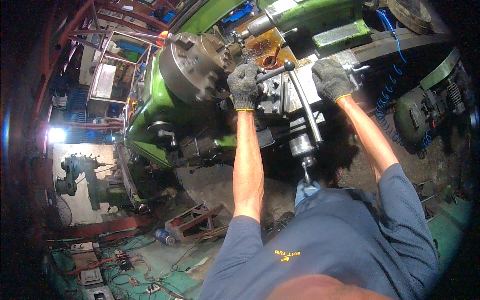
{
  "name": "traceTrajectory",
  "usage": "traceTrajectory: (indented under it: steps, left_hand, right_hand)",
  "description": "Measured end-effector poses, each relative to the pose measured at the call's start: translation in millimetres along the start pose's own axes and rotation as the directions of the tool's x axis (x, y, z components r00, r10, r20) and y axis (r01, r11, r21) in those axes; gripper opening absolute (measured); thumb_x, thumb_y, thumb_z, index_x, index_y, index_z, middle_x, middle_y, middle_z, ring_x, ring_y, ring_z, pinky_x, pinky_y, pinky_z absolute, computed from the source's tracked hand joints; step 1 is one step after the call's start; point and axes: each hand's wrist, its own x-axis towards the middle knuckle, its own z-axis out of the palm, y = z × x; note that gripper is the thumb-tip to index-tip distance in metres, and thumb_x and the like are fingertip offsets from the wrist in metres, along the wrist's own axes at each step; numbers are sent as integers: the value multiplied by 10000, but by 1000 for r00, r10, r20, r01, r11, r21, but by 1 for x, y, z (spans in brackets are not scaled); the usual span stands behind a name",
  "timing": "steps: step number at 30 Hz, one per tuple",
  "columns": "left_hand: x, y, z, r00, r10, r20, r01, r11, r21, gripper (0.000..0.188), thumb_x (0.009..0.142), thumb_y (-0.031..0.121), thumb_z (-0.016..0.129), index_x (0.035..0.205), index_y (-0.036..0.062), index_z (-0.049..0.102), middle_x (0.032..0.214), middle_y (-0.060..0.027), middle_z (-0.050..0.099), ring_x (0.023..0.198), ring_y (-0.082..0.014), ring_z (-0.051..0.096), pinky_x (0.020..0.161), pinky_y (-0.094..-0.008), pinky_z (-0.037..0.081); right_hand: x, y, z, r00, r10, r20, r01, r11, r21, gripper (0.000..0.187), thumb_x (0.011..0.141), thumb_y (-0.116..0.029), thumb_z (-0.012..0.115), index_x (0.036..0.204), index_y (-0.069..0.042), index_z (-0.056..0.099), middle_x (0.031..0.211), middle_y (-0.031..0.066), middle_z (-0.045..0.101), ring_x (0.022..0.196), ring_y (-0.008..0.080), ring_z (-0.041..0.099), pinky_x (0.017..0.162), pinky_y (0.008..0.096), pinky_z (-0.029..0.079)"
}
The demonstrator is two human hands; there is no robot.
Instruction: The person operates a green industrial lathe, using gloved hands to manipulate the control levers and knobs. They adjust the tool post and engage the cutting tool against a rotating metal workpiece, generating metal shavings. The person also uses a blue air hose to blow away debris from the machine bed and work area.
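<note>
My left hand (243, 86), in a dark grey knit glove, is closed beside the tool post (272, 95) of a green lathe, close to the big chuck (192, 67). What its fingers grip is hidden. A dark lever with a ball knob (289, 65) reaches from near that hand over the tool post. From the knob a long steel bar (306, 107) slants toward me. On the right, my gloved right hand (331, 80) is curled at the pale slide plate (349, 59); its fingertips are out of sight. A red cup with a brush (270, 62) sits behind the tool post.
A round steel handwheel hub (302, 145) juts toward my body. The tailstock (320, 22) stands at the back. Coiled blue air hose (389, 112) hangs at right near a green motor-like housing (412, 117). Cables and boxes (125, 265) litter the floor at lower left.
</note>
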Motion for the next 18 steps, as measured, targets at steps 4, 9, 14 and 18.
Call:
traceTrajectory:
  steps: [4,9,14,18]
  left_hand:
    - [1,-2,1,1000,13,0,-13,1000,-7,285,982,200,640,822,-14,740,731,-79,711,655,-132,645,643,-316,501]
    - [-1,-1,2,999,-34,-10,33,997,-63,292,984,196,638,816,-21,737,737,-82,720,658,-132,648,646,-327,508]
    - [0,2,2,1000,-9,-24,7,997,-71,287,983,191,643,817,-22,738,728,-84,717,651,-137,646,647,-329,505]
    - [0,3,2,999,-24,-21,23,998,-60,283,982,193,646,822,-19,745,729,-81,717,652,-136,643,650,-325,500]
  right_hand:
    - [0,2,2,1000,-9,-6,9,1000,-6,144,874,-211,663,936,-85,635,974,155,647,1002,373,618,920,500,477]
    - [0,2,2,1000,-22,-16,22,1000,-3,144,873,-209,666,937,-85,632,970,155,644,999,373,618,919,500,476]
    - [0,3,2,999,-31,-22,31,999,9,143,872,-202,668,941,-83,629,970,156,642,1002,372,615,923,499,471]
    - [-1,4,2,999,-29,-20,29,1000,4,146,876,-209,665,946,-85,628,975,156,642,1002,373,614,924,499,470]
